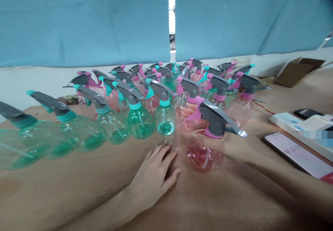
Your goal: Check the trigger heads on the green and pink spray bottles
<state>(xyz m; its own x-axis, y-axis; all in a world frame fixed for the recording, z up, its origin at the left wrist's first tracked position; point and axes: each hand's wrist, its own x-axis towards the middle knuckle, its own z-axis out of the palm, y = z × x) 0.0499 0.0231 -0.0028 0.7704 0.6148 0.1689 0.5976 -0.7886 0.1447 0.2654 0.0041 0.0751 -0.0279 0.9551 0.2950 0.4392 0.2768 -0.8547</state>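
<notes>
My left hand lies palm down on the table with its fingers stretched out, just in front of a green spray bottle. It holds nothing. My right hand reaches in behind the nearest pink spray bottle, which partly hides it. Its fingers and thumb are wrapped round a pink spray bottle in the row behind. The nearest pink bottle stands upright, with a grey and pink trigger head. Green spray bottles with turquoise collars line up to the left.
More spray bottles crowd the table's back. On the right are a phone with a lit screen, a white device, a dark object and an open cardboard box. A blue curtain hangs behind.
</notes>
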